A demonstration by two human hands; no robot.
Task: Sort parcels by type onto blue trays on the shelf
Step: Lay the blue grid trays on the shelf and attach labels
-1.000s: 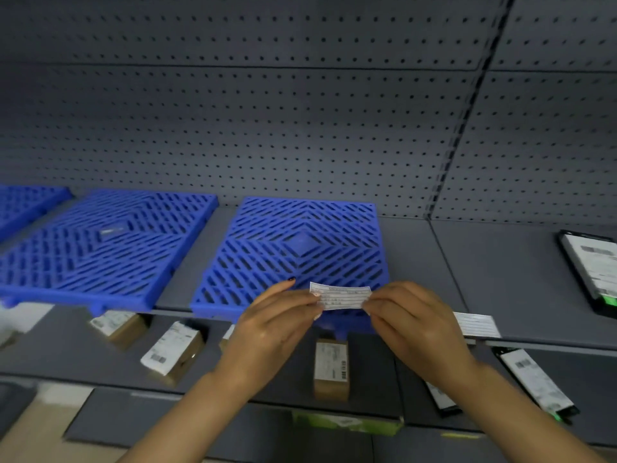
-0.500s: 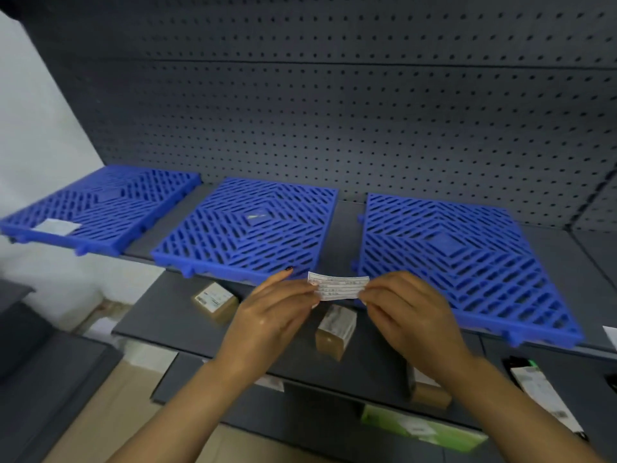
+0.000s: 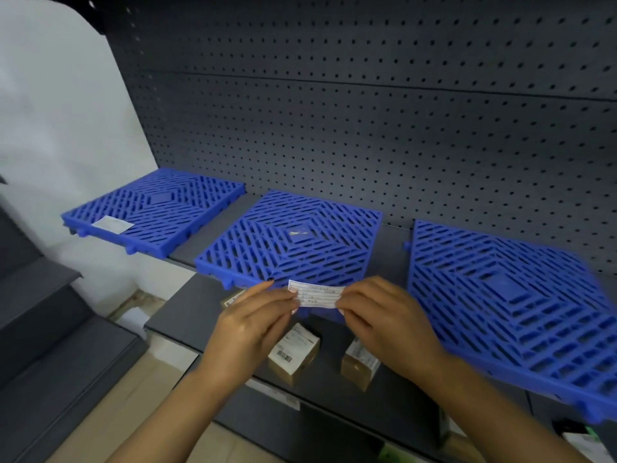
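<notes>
Hands at centre frame — left hand [image 3: 255, 324] and right hand [image 3: 380, 317] — pinch a printed paper label [image 3: 317, 293], text blurred, before the middle blue tray [image 3: 334, 259].

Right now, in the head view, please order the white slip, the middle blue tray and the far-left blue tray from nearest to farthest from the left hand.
1. White slip: pinched by the left hand.
2. Middle blue tray: just behind.
3. Far-left blue tray: upper left.
</notes>
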